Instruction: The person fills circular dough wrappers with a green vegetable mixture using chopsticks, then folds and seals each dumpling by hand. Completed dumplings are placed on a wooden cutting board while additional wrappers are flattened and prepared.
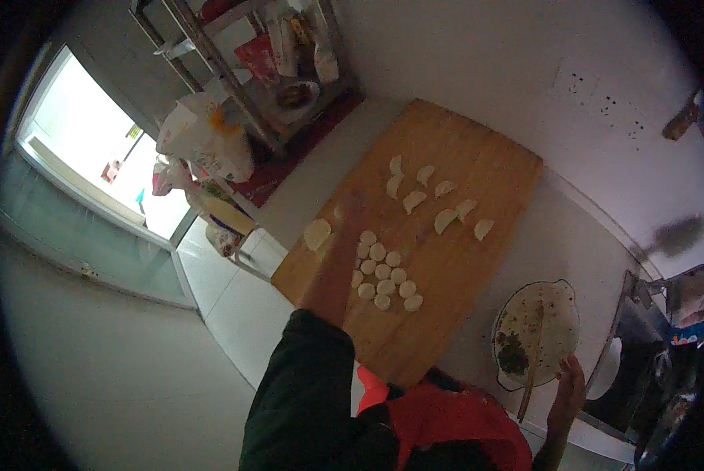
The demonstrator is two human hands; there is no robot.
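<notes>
My left hand (352, 209), blurred, reaches over a wooden board (428, 329), its forearm crossing above the board's left side. Whether it holds anything is unclear. Beside the forearm lies a flat round dough wrapper (317, 234), with another pale piece partly hidden next to it. Several small flattened dough rounds (385, 287) sit close together right of the forearm. Several half-moon dumplings (444, 221) are spread over the far part of the board. To the right, the fingers of my right hand (570, 374) grip the rim of an oval bowl (555, 329) holding dark green filling (512, 354) and a wooden stick-like utensil (534, 365).
A metal rack (228, 70) with packages and a small dish (297, 95) stands at the back left. Plastic bags (204, 138) hang beside it. A wall runs behind the board. Right of the bowl is a sink (623, 365) with a cloth (690, 294) near it.
</notes>
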